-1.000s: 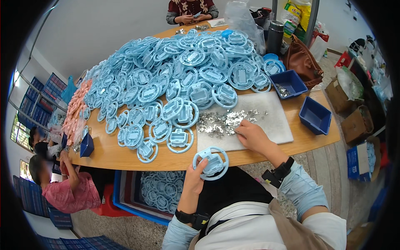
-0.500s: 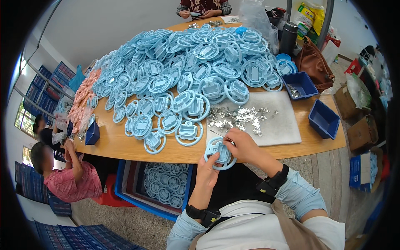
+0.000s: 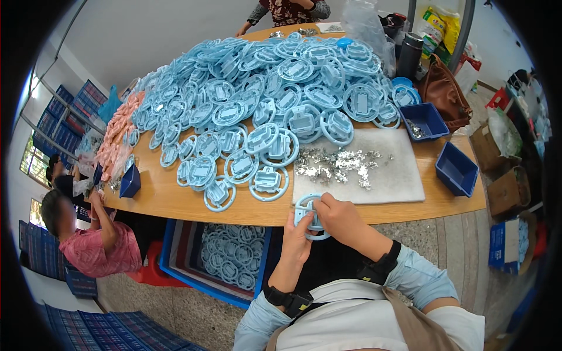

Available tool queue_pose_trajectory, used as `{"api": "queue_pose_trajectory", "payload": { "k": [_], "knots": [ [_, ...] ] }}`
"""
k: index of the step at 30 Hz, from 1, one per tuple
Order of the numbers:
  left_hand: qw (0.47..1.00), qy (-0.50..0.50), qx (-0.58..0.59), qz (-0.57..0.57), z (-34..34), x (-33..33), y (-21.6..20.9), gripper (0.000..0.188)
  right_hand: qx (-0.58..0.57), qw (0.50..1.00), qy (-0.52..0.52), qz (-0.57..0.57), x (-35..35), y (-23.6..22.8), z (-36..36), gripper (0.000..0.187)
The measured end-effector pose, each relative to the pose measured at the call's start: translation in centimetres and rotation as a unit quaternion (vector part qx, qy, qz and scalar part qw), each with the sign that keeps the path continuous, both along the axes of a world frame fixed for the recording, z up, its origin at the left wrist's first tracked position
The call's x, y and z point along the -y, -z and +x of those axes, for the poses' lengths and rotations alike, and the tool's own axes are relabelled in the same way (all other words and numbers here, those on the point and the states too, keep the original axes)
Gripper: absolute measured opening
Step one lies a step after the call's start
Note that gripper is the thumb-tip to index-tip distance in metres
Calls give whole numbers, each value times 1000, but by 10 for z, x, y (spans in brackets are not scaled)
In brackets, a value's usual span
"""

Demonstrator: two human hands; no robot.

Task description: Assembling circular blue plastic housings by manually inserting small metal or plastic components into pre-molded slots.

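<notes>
My left hand [image 3: 296,241] is closed on a light blue plastic toy steering wheel [image 3: 302,212], thumb across its face. It is held just off the table's front edge. My right hand [image 3: 341,219] bends over the wheel's right side, fingers pinched together against it. What lies in those fingertips is hidden; the thin metal tool seen earlier does not show. Beyond both hands, small shiny metal pieces [image 3: 336,165] are spread on a white foam sheet [image 3: 398,169]. Loose blue wheels [image 3: 268,181] lie left of the sheet.
A big heap of blue wheels [image 3: 228,93] covers the table, pink parts [image 3: 119,137] at its left. Two navy bins [image 3: 456,168] stand right. A blue crate [image 3: 170,260] of wheels sits below the table edge. One co-worker [image 3: 102,251] is at left, another [image 3: 287,11] across.
My right hand has closed in lower over the wheel, and the thin metal tool it held is out of sight. The wheel is turned more upright. The co-worker across has spread their hands apart.
</notes>
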State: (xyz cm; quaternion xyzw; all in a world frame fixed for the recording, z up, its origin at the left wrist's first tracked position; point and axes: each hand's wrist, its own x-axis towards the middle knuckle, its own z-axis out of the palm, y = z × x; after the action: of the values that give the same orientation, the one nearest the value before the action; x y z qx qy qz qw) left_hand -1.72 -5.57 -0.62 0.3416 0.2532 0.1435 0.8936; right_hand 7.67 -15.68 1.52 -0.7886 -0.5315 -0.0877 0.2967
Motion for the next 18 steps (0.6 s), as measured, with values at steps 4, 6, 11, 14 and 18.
{"api": "queue_pose_trajectory", "payload": {
  "k": [4,6,11,14,18],
  "knots": [
    [1000,-17,-2,8,2,-3,-2,26,5,1000,-1,-30,2,-6,1,27],
    [1000,-21,3,4,3,-4,-4,25,-14,999,-5,-29,1,-8,5,32],
    [1000,-17,9,4,3,-4,-3,24,-18,1000,-1,7,-3,-4,5,29],
    [1000,-12,22,3,4,-4,-1,23,-33,997,-7,68,-9,1,13,21],
    [999,-37,20,-18,6,-1,-3,21,-16,997,-7,69,-15,3,16,11]
  ]
}}
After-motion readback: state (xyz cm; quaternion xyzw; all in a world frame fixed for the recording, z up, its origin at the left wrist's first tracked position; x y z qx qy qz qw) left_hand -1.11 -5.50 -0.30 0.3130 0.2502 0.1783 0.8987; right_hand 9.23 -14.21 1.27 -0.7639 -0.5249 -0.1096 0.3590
